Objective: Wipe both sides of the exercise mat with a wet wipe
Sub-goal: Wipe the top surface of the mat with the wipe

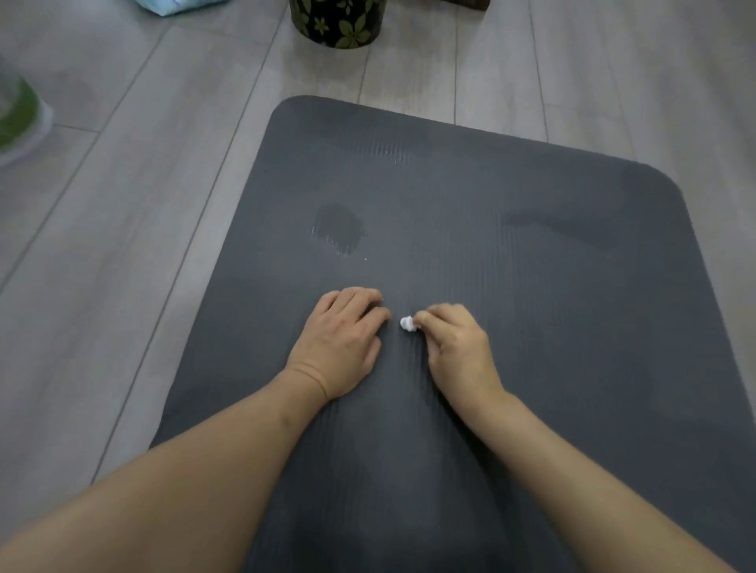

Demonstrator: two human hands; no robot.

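Observation:
A dark grey ribbed exercise mat [511, 253] lies flat on the floor, its far rounded end toward the top of the view. A darker wet patch [339, 229] shows on it ahead of my hands. My left hand [339, 339] rests palm down on the mat with its fingers bent at the tips. Just to its right, my right hand [454, 347] pinches a small crumpled white wet wipe [407, 323] against the mat surface. A narrow strip of mat separates the two hands.
Light grey wood-look floorboards [122, 245] surround the mat. A black pot with a green leaf pattern [337, 20] stands beyond the mat's far end. A green and white object [16, 118] lies at the left edge, and a pale blue item [172, 5] at the top left.

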